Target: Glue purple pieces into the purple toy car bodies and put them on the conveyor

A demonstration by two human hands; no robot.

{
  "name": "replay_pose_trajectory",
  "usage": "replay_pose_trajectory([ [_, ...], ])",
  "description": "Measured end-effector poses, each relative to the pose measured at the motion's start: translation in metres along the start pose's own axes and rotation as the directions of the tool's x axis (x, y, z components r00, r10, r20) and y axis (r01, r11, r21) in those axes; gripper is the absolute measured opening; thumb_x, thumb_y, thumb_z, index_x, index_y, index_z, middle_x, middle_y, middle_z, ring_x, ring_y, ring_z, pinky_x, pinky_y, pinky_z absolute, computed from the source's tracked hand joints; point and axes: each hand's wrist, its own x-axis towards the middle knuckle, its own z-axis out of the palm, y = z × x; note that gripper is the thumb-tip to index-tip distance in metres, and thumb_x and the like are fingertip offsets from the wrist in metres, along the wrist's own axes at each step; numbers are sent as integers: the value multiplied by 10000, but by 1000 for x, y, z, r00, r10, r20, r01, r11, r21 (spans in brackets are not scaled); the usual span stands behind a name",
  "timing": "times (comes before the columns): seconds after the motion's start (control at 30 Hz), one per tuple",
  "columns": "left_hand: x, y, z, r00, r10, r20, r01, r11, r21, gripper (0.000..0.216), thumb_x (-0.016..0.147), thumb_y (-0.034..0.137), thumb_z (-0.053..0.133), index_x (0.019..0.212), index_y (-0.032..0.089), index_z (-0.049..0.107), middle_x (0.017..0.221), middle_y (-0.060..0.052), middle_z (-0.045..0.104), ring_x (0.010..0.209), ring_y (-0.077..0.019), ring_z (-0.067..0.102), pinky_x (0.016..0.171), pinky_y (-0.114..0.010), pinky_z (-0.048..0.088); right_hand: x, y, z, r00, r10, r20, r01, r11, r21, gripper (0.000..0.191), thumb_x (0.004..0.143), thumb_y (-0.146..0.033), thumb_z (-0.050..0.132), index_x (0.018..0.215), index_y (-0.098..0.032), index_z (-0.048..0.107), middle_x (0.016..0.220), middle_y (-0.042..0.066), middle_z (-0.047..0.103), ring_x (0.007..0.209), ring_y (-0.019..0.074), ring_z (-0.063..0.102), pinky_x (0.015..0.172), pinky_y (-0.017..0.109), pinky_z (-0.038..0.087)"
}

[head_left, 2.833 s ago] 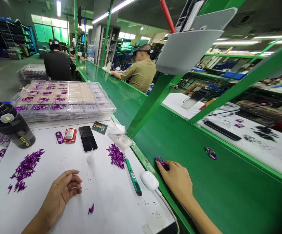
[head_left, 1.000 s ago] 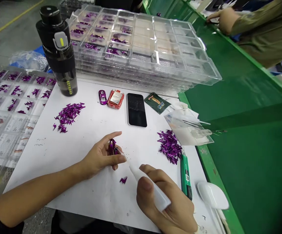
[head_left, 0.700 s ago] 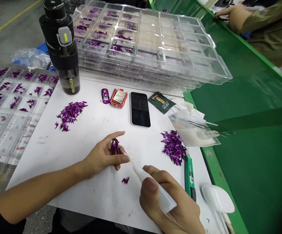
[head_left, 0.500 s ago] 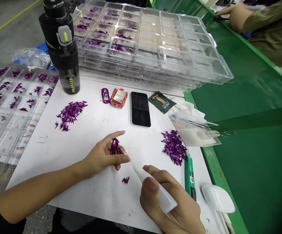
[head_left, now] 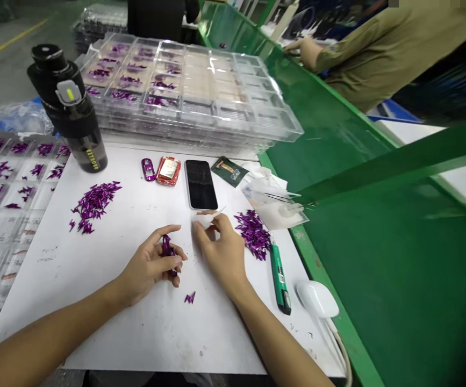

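— Left hand (head_left: pixel 151 264): what's it got?
— Fingers closed round the purple shell (head_left: pixel 167 249), low over the white sheet (head_left: pixel 136 328).
— And the right hand (head_left: pixel 221 251)?
— A moment ago it held the white tube's nozzle to the shell. Now it has reached forward, fingertips on the tube (head_left: pixel 204 219) just below the phone (head_left: pixel 201 184). Gripping or letting go, I cannot tell. The nozzle is off the shell, so the dabbing looks paused.
— Containers?
— Stacked clear trays (head_left: pixel 275 115) behind, with purple bits in the left cells. Another tray (head_left: pixel 15 226) at left has purple bits in its far cells. The dark bottle (head_left: pixel 71 115) has its lid on.
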Motion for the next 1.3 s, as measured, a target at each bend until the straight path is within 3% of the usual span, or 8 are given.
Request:
replay_pose_trajectory([
  [0.13, 0, 0, 2, 1000, -12, 3, 12, 1000, 13, 547, 846, 234, 745, 1345, 263, 523, 972, -44, 630, 802, -165, 625, 652, -323, 553, 6, 22, -24, 992, -113, 55, 124, 957, -261, 381, 838, -246, 532, 1207, -215, 622, 1056, 65, 698, 856, 204, 642, 783, 349, 523],
  [0.37, -2, 2, 4, 1000, -25, 0, 25, 999, 49, 575, 834, 310, 780, 1331, 248, 498, 972, -45, 637, 798, -211, 708, 609, -338, 594, 32, 57, -46, 982, -82, -172, -7, 887, -461, 259, 889, -222, 494, 932, -178, 745, 989, 165, 607, 961, 310, 518, 720, 416, 444],
  [0.53, -3, 4, 7, 999, -28, -38, 31, 995, 98, 636, 768, 346, 846, 1290, 221, 503, 917, -24, 645, 675, -220, 739, 553, -326, 599, 38, 54, -38, 967, -132, -217, 21, 893, -449, 188, 867, -147, 498, 754, -164, 647, 931, 159, 604, 884, 275, 532, 746, 416, 451],
  [0.7, -4, 1, 7, 998, 38, -44, -37, 999, 3, 631, 847, 418, 767, 1369, 204, 484, 939, -76, 712, 794, -260, 762, 662, -386, 642, 10, 21, -44, 917, -176, -358, 58, 947, -317, 161, 976, -252, 468, 1007, -154, 592, 875, 95, 654, 754, 208, 619, 698, 374, 523],
  [0.8, -3, 0, 8, 990, 101, -94, -108, 992, -72, 626, 923, 479, 653, 1443, 202, 438, 897, -91, 733, 845, -270, 759, 691, -407, 649, -20, -8, -39, 842, -301, -448, 251, 953, -168, 134, 952, -262, 613, 1065, -192, 597, 837, 16, 691, 646, 131, 654, 634, 280, 555],
  [0.97, -2, -4, 9, 976, 138, -168, -148, 988, -46, 531, 930, 470, 648, 1374, 222, 494, 804, -32, 696, 824, -230, 732, 655, -368, 649, -47, -35, -14, 738, -608, -291, 597, 790, -137, 273, 859, -36, 693, 1063, -210, 642, 835, -21, 741, 653, 86, 690, 584, 175, 552],
  [1.1, -2, -7, 8, 970, 170, -172, -169, 985, 21, 376, 932, 453, 647, 1210, 201, 618, 732, 7, 623, 788, -175, 676, 656, -335, 650, -46, -34, -1, 732, -647, -215, 649, 757, -68, 371, 861, 33, 641, 1164, -181, 626, 894, 22, 739, 765, 108, 709, 734, 210, 604],
  [1.3, -2, -10, 5, 971, 171, -168, -170, 985, 22, 343, 920, 455, 659, 1149, 200, 668, 782, -6, 636, 741, -140, 646, 637, -307, 648, -46, -31, 2, 723, -665, -186, 669, 742, -54, 371, 855, 35, 642, 1153, -186, 640, 932, 39, 747, 807, 131, 697, 717, 237, 612],
])
